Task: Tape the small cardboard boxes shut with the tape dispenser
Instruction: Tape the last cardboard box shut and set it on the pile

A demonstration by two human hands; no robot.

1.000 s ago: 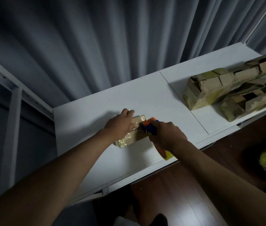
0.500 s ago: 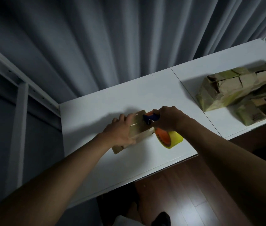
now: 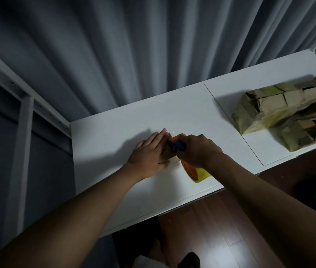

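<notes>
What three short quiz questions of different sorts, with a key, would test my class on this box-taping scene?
1. True or false: the left hand lies flat on the small cardboard box.
2. Multiple choice: the right hand grips A) scissors, B) the tape dispenser, C) a marker.
3. Fill in: the pile of cardboard boxes sits on the white table to the person's ____.

Key: 1 true; 2 B; 3 right.
</notes>
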